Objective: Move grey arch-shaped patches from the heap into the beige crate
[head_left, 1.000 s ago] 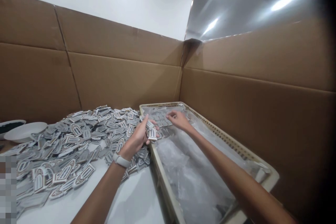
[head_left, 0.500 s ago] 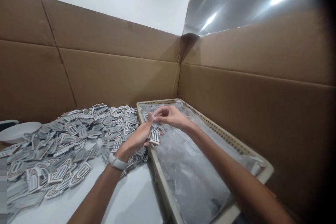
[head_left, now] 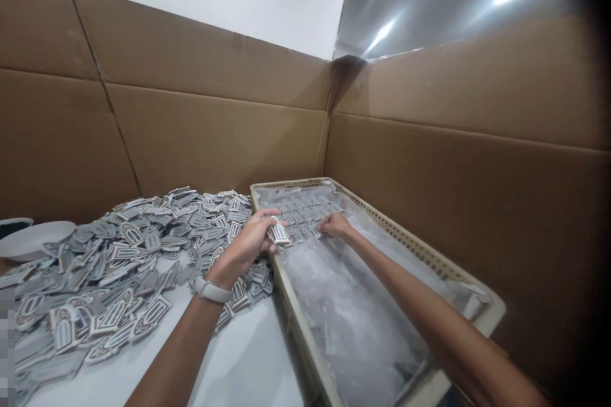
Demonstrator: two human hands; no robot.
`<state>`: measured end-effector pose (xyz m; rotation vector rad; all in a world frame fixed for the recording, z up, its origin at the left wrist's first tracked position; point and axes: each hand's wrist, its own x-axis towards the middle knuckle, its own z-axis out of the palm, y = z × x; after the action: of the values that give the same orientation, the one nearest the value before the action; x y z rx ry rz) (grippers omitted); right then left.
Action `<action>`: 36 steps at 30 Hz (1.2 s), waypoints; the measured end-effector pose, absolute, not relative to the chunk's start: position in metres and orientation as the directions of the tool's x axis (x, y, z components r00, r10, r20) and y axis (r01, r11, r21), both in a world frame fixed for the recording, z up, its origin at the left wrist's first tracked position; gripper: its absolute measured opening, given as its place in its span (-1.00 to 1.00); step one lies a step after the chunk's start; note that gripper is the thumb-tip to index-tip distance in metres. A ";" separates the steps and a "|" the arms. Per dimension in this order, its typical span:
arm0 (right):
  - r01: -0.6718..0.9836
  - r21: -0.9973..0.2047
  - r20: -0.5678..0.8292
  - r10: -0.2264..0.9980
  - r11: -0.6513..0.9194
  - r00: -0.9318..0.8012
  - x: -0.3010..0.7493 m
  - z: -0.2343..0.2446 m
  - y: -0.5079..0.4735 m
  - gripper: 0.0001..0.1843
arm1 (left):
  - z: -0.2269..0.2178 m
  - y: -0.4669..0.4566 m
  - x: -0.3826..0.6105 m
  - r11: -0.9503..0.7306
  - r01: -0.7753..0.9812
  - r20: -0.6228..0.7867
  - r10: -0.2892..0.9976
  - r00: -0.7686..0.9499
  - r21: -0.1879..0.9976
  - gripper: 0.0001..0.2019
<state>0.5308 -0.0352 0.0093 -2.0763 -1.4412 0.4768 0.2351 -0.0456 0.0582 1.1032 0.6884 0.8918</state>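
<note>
My left hand (head_left: pixel 255 232) grips a small flat arched piece (head_left: pixel 279 231) with a window design in white, brown and grey-blue, over the near left rim of the tray. My right hand (head_left: pixel 334 225) is closed, fingertips pinched down at the right end of a row of grey arched pieces (head_left: pixel 298 232); the piece at its fingertips is partly hidden. These pieces lie in several rows at the far end of the cream plastic tray (head_left: pixel 298 338), on clear plastic sheeting (head_left: pixel 344 305).
A big loose heap of the same arched pieces (head_left: pixel 153 238) covers the white table (head_left: pixel 248 356) on the left. A white bowl (head_left: pixel 41 238) stands at the far left. Tall cardboard walls (head_left: pixel 214 133) enclose the back and right side.
My right hand has moved from beside my left hand rightward and down to the rows in the tray. My left hand has shifted slightly, still holding an arched piece.
</note>
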 end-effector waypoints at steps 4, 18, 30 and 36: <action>0.718 -0.622 0.003 0.916 -0.313 0.402 0.533 0.005 -0.031 -0.87 | 0.068 -0.050 0.233 0.209 -0.263 -0.063 0.878 0.474 0.942 -0.67; 0.721 -0.588 0.015 0.887 -0.366 0.462 0.529 -0.003 -0.028 -0.91 | 0.061 -0.043 0.230 0.208 -0.295 -0.029 0.858 0.512 0.933 -0.68; 0.728 -0.678 0.247 0.964 0.101 0.096 0.482 0.079 -0.043 -0.66 | 0.052 -0.043 0.240 0.126 -0.339 0.043 0.892 0.449 0.932 -0.68; 0.695 -0.675 0.213 0.967 0.247 -0.137 0.422 0.112 -0.081 -0.59 | 0.046 -0.043 0.246 -0.025 -0.286 0.114 0.947 0.301 0.958 -0.59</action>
<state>0.4217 -0.0809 0.1123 -1.5125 -1.9022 0.5640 0.2459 -0.0430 0.0464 1.1851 0.7369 1.1418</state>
